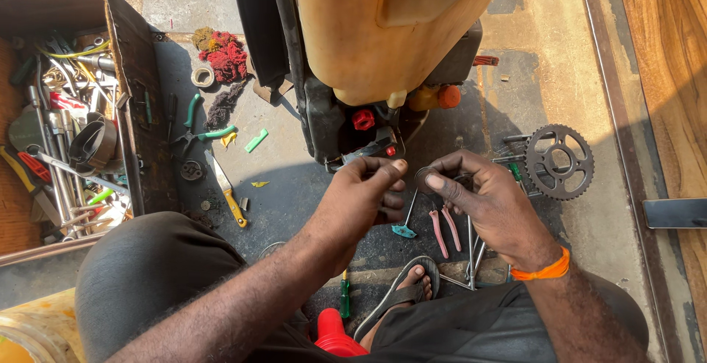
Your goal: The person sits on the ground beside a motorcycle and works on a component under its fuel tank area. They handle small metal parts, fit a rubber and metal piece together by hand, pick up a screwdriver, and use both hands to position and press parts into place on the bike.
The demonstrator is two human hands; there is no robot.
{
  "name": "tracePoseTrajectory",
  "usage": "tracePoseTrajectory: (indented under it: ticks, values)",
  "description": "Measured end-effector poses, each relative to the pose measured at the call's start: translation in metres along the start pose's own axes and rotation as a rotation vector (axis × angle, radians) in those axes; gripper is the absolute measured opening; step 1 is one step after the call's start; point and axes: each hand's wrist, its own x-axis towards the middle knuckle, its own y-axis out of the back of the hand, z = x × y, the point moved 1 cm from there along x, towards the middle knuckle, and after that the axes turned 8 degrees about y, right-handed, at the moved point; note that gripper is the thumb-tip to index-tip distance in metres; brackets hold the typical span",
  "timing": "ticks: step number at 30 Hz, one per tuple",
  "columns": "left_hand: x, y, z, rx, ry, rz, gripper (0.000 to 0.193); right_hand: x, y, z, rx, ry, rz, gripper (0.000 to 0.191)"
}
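Note:
My right hand (pixel 490 205) pinches a thin dark metal ring (pixel 425 174) between thumb and forefinger, just above the floor in front of my knees. An orange band (pixel 543 270) circles that wrist. My left hand (pixel 361 201) is close to the ring's left side, its fingers curled and the thumb pressed to the fingertips. I see nothing between them. Both hands hover in front of a machine with a yellow tank (pixel 390 24) and a red knob (pixel 362 119).
A toothed sprocket (pixel 558 161) lies on the floor to the right. Pink-handled pliers (pixel 445 232) sit under my hands. Green-handled pliers (pixel 200 129), a yellow-handled knife (pixel 228 191) and a red rag (pixel 225 54) lie to the left, beside an open toolbox (pixel 136 105) holding several tools. My sandalled foot (pixel 405 293) is below.

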Motion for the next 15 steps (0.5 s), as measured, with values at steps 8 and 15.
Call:
tracePoseTrajectory:
  ticks: [8, 15]
  values:
    - [-0.001, -0.006, -0.013, -0.093, 0.248, -0.035, 0.06, -0.002, -0.008, 0.007, 0.113, -0.068, -0.191, 0.032]
    - [-0.013, -0.004, -0.008, 0.064, 0.159, -0.128, 0.075, -0.007, -0.027, 0.004, 0.092, -0.063, -0.213, 0.045]
